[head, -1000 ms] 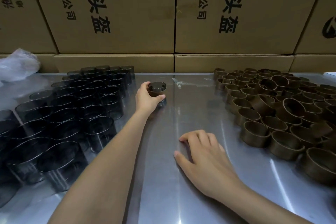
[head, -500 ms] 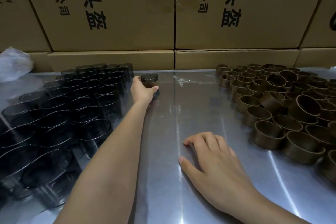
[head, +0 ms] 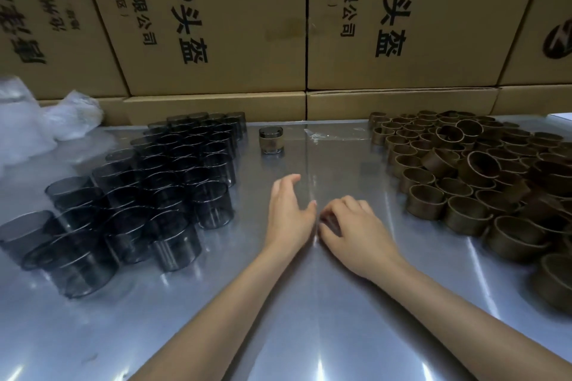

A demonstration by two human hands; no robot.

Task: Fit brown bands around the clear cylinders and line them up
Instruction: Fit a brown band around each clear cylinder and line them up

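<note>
Steel table (head: 309,303): shiny sheet filling the lower frame, cardboard cartons (head: 216,25) stacked along its far edge.
Step in hand: judged to be fetching parts for the next unit, one clear cylinder and one brown band.
How to do it well: take a cylinder from the near edge of the cluster so its neighbours do not tip; pick a loose upright band, not one wedged under others; slide it on squarely, then stand the result right beside the finished one to begin the row.
Left hand (head: 289,213): centre frame, low over the table, fingers loosely spread, holding nothing.
Right hand (head: 356,226): just beside the left, fingers bent with tips toward the sheet, gripping nothing visible.
Banded cylinder (head: 271,141): upper centre, upright and alone, brown wrap round its middle, clear rims showing above and below.
Clear cylinders (head: 148,182): smoky, open-topped, packed upright at left.
Brown bands (head: 464,176): short rings heaped at right, some tilted.
Plastic bag (head: 46,120): crumpled, upper left.
</note>
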